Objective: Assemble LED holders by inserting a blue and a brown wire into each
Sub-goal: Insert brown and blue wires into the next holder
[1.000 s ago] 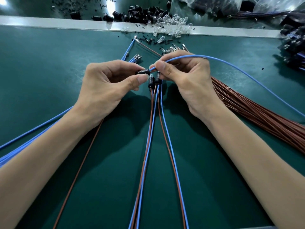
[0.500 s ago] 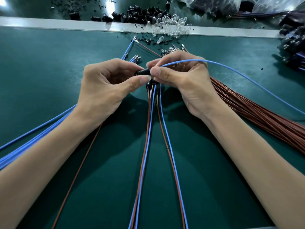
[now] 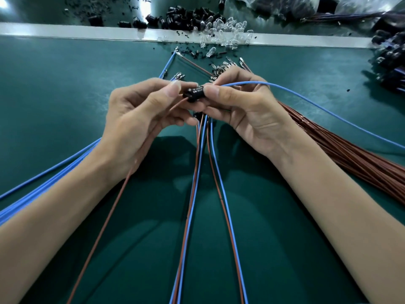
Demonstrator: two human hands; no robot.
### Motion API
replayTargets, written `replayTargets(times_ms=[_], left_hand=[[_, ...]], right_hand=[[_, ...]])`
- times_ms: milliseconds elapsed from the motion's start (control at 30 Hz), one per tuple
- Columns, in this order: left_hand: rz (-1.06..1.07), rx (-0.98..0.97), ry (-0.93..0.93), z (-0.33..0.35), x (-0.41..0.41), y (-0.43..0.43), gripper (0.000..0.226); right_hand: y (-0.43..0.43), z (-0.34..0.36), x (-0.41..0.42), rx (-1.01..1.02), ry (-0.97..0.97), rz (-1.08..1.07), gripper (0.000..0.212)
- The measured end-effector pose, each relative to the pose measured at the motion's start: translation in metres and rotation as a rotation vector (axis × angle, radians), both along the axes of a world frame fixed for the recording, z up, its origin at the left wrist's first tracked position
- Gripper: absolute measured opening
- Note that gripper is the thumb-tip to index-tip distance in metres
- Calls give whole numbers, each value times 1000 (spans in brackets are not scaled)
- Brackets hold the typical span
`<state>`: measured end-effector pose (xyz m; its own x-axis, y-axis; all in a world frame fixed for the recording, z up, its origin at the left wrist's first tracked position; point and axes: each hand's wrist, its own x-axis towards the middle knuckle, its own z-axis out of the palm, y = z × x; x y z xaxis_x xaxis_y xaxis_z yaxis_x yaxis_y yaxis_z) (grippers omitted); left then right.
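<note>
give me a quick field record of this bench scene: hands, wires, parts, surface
left hand: pinches the small black plastic LED holder, a thin brown wire running under its palm
right hand: grips the holder's other end, with a thin blue wire arcing right
finished pairs: blue and brown wires trailing toward the viewer
brown wire bundle: lying at right
clear LED bulbs: heaped at the far edge
surface: green mat

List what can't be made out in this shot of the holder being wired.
- Head view: whether the blue wire is seated in the holder; the right hand covers that end.
- Brown wire tip: hidden by the left hand.
- Finished holders below: mostly behind the fingers.
- Terminals: too small to tell.
- Wire far ends: cut off by the frame.
</note>
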<state>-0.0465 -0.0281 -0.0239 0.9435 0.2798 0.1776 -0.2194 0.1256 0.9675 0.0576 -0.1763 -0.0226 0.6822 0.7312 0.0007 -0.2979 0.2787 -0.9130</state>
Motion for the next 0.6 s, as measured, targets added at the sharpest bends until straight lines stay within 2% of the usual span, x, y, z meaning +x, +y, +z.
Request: replayTargets(times_ms=[100,200,367,600], left_hand=[[-24,25,1,1,0,-1,10],[10,22,-14,1,1,-3,15],[-28,34,-53,-1,1,-4,2],[-55,63,-44,-3,2,0,17]], right_hand=[[0,1,-1,2,35,46,14],[1,1,-1,-24,22,66,14],[0,1,2,-27,23,63,13],[0,1,-1,-4,42,42,19]])
